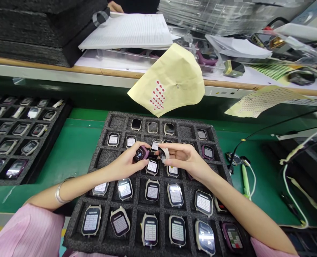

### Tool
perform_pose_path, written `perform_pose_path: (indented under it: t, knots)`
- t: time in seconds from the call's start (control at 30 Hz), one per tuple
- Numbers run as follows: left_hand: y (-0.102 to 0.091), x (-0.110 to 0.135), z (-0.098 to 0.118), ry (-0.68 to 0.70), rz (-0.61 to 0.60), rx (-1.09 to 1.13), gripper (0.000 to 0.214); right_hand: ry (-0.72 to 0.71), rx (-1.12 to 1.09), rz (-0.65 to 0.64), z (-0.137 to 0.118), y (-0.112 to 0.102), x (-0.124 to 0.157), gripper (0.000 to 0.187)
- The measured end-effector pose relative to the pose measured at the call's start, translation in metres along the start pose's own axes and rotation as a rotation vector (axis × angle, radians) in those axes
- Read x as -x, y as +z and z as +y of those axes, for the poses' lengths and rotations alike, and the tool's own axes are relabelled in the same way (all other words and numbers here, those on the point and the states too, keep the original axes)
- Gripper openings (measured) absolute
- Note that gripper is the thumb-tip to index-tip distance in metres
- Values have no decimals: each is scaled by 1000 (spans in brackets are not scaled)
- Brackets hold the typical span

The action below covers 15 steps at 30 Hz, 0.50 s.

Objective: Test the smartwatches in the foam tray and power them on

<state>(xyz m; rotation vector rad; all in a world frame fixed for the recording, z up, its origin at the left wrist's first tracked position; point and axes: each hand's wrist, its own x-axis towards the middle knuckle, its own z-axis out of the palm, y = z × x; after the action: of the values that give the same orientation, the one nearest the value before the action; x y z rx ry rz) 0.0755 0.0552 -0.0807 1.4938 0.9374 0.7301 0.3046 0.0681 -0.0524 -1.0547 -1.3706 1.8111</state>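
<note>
My left hand [126, 163] is closed round a small purple smartwatch body [141, 153], held above a black foam tray [105, 159] of watch bodies. My right hand [181, 157] is just to its right, fingers pinched on a thin clear film tab [164, 154] between the two hands. Several watch bodies [152, 190] with lit screens lie in the tray's cells below both hands. A silver bangle [59, 192] sits on my left wrist.
A second foam tray [54, 121] of watches lies at the left on the green mat. A yellow sheet with red arrow stickers [171, 80] hangs from the shelf edge. Cables and a green pen [245, 180] lie at the right. Papers and foam stacks fill the shelf behind.
</note>
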Motion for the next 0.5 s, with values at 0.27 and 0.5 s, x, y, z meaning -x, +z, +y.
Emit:
perform_pose_path:
  t: [0.27, 0.5]
  knots:
    - [0, 4, -1, 61, -49, -13, 29, -21, 28, 20, -4, 0, 2, 41]
    - [-2, 6, 3, 41, -101, -47, 30, -38, 61, -1, -4, 1, 5, 39]
